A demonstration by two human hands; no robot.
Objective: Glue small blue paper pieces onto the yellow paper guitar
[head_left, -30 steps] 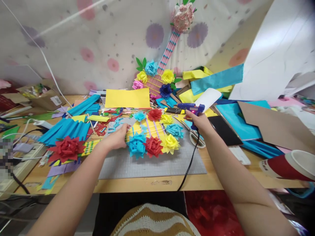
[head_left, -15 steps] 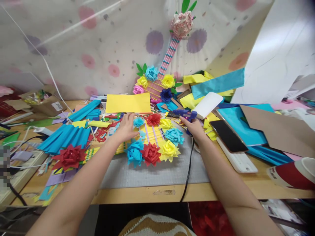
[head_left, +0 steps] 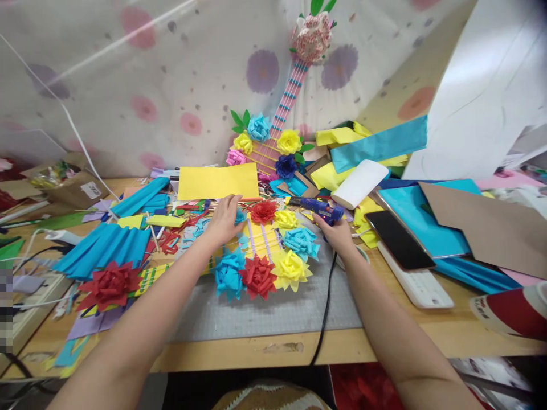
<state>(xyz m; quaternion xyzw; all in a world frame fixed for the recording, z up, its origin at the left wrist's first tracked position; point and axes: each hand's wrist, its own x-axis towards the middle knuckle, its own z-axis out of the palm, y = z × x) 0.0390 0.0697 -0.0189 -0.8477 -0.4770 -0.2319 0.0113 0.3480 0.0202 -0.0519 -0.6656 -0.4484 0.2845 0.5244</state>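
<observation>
A blue hot glue gun (head_left: 325, 210) lies in the grip of my right hand (head_left: 338, 233), its dark nozzle pointing left and its black cord (head_left: 327, 302) running down over the table edge. My left hand (head_left: 224, 221) is open, fingers stretched over the left side of a yellow paper guitar (head_left: 258, 233), by a small light-blue paper flower (head_left: 240, 216) that it partly covers. Red, yellow and blue paper flowers ring the guitar's body. Its neck runs left under my forearm to a large red flower (head_left: 111, 285).
A grey cutting mat (head_left: 273, 319) lies under the guitar. Behind leans a pink flowered guitar (head_left: 284, 108) beside a yellow paper sheet (head_left: 217, 181). Blue crepe paper (head_left: 102, 250) is at left. A phone (head_left: 399, 239), brown cardboard (head_left: 482, 222) and a paper cup (head_left: 515, 310) stand right.
My right hand has lowered the glue gun slightly and its nozzle end now shows more fully. My left hand's fingers have come closer together near the small blue flower. The view has shifted slightly.
</observation>
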